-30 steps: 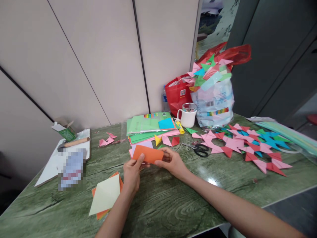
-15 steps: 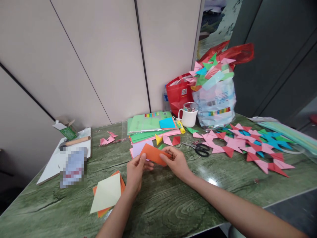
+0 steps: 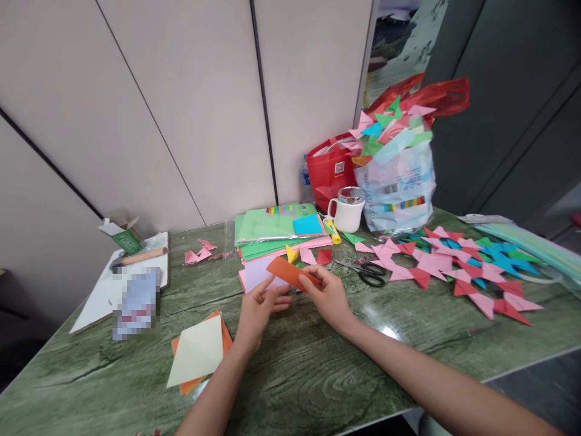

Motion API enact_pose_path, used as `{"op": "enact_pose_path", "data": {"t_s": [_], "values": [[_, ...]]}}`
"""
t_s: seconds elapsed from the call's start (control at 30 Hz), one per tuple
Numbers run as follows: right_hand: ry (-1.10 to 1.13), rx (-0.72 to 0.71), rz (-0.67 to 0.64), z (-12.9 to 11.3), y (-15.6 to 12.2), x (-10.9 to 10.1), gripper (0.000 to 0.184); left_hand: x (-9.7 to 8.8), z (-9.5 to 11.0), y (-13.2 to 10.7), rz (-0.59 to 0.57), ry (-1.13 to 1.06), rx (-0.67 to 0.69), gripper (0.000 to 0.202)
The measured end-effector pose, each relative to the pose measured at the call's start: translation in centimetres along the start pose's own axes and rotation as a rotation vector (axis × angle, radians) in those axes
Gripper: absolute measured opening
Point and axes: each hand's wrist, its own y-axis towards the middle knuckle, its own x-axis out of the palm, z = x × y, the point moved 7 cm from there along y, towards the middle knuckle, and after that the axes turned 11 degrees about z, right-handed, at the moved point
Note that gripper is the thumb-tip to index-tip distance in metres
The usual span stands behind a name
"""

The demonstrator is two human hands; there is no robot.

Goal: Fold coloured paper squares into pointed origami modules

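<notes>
An orange strip of folded paper is held above the table by my right hand, pinched at its right end between thumb and fingers. My left hand is just below the strip's left part with its fingers apart; a fingertip is close to the lower edge, and I cannot tell if it touches. Behind the strip are a lilac sheet and small folded pieces, among them a yellow one and a red one. Cream paper tops a small stack of orange sheets beside my left forearm.
Black-handled scissors lie right of my right hand. Joined pink, red and blue folded pieces spread over the right side. A white mug, a full plastic bag and green paper packs stand along the back. A hammer rests on a white board at left.
My left hand has let go of the orange paper and its fingers have spread below it. The paper now looks narrower, still in my right hand. The view has shifted slightly.
</notes>
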Motion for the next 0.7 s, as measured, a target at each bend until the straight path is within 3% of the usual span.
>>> {"op": "enact_pose_path", "data": {"t_s": [0.13, 0.3, 0.5, 0.7], "values": [[-0.076, -0.177, -0.122, -1.9, -0.9, 0.7, 0.014, 0.9, -0.1, -0.4, -0.083, 0.002, -0.005, 0.072], [-0.125, -0.35, -0.229, -3.1, -1.8, 1.5, 0.023, 0.9, 0.6, -0.5, -0.09, 0.078, 0.099, 0.047], [-0.043, -0.28, -0.237, -2.8, -1.5, 1.3, 0.034, 0.4, 0.8, -0.2, -0.061, 0.133, 0.153, 0.037], [-0.015, -0.134, -0.226, -1.8, -1.6, 1.6, 0.03, 0.0, 0.8, -0.1, -0.015, 0.192, 0.155, 0.037]]}}
